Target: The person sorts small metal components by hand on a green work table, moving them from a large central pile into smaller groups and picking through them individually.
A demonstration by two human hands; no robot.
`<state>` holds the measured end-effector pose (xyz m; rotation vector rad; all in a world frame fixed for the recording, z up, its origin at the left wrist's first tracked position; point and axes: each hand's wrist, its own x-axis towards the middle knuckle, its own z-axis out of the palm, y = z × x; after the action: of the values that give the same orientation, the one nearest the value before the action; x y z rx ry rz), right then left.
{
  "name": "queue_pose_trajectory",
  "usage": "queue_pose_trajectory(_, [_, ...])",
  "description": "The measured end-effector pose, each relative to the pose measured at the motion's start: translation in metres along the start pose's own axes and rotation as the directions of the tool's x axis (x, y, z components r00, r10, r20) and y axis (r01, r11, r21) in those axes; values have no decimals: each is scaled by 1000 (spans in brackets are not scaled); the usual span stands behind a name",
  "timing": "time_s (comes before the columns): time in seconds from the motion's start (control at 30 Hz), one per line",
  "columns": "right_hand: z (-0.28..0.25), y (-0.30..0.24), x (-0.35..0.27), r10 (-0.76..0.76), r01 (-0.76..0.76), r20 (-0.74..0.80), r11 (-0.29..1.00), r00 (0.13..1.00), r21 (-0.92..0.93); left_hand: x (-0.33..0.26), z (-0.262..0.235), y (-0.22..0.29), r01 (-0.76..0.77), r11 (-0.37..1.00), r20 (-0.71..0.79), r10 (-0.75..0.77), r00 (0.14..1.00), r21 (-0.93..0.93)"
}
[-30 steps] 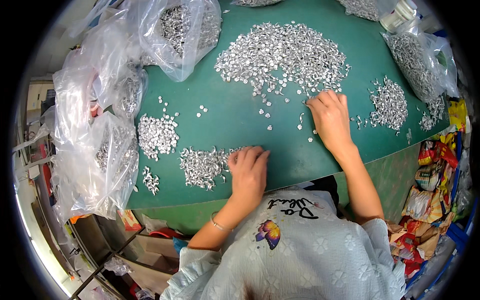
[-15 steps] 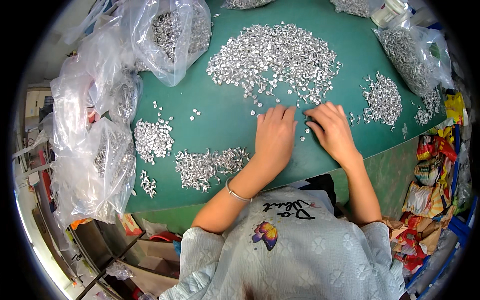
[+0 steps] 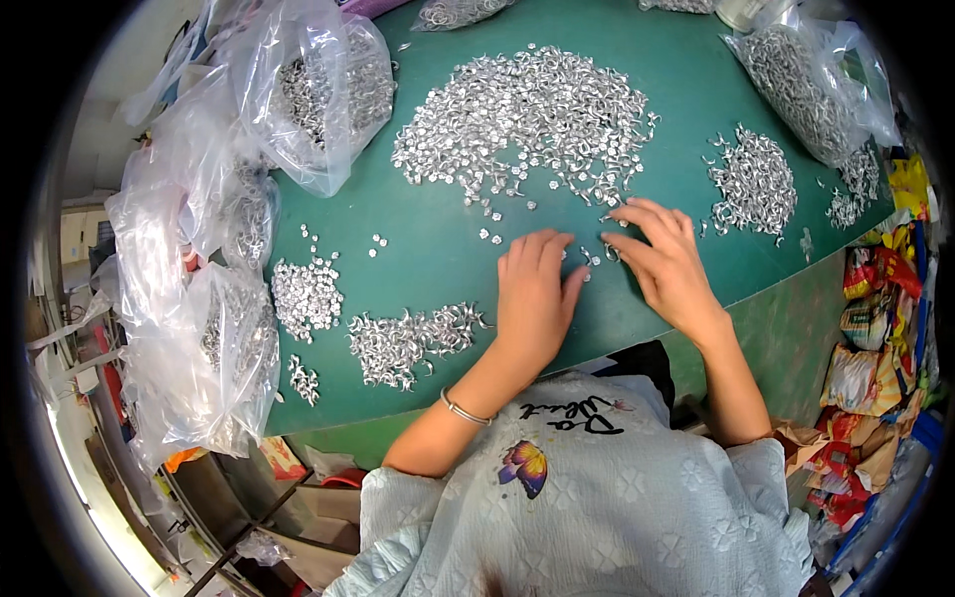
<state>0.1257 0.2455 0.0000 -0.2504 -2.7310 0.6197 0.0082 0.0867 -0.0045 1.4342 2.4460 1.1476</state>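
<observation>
My left hand (image 3: 534,303) rests on the green tabletop with its fingers stretched out and the thumb apart. Nothing can be seen in its grasp. Just beyond its thumb lie several small flower-shaped metal pieces (image 3: 589,260). My right hand (image 3: 668,267) is open, thumb and fingers spread. A curved metal piece (image 3: 610,252) lies at its thumb tip; whether they touch is hard to tell. Ahead of both hands spreads a large mixed pile of silvery pieces (image 3: 527,119), some curved like hooks, some flower-shaped.
Left of my hands are a pile of hook-shaped pieces (image 3: 408,343) and a pile of flower-shaped ones (image 3: 306,297). Another hook pile (image 3: 753,184) lies at right. Clear plastic bags of metal pieces (image 3: 318,95) line the left edge; one more bag (image 3: 801,95) stands far right.
My left hand has drawn back slightly toward me and its thumb now shows apart. My right hand's fingers have spread wider. The whole view has shifted a little.
</observation>
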Motion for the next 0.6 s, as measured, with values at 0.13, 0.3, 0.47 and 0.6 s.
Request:
queue_pose_trajectory(0.13, [3, -16, 10, 49, -48, -22, 998, 999, 29, -4, 9, 9, 22, 997, 79, -28, 996, 76])
queue_pose_trajectory(0.3, [4, -1, -13, -15, 8, -84, 997, 996, -73, -9, 9, -5, 11, 1000, 74, -11, 997, -3])
queue_pose_trajectory(0.47, [9, -7, -2, 95, -104, -181, 994, 979, -40, -8, 12, 2, 32, 998, 6, -32, 999, -57])
queue_pose_trajectory(0.6, [15, -3, 5, 44, -66, -157, 988, 987, -138, 2, 12, 3, -37, 995, 60, 32, 998, 88])
